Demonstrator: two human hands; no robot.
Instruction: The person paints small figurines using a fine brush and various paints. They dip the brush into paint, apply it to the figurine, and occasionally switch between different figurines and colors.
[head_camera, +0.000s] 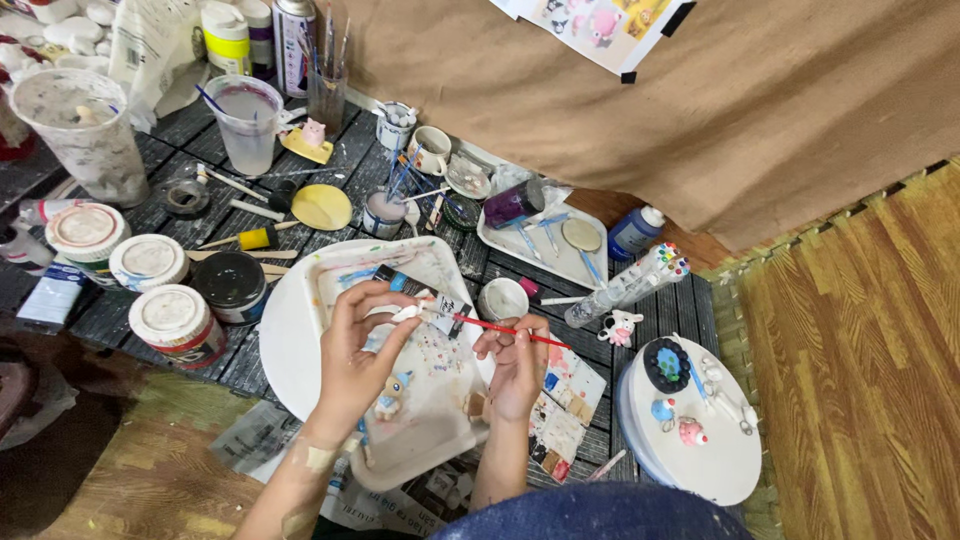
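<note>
Three round lidded paint tubs sit along the dark slatted table's left edge, beside a black-lidded jar. Behind them stand a big speckled plastic cup and a yellow-capped bottle. Paper with pink cartoon figures is taped to the brown backdrop. Open wood floor lies to the right. Over the white tray, the left hand pinches a small white piece; the right hand pinches a red-handled brush, tip touching it.
</note>
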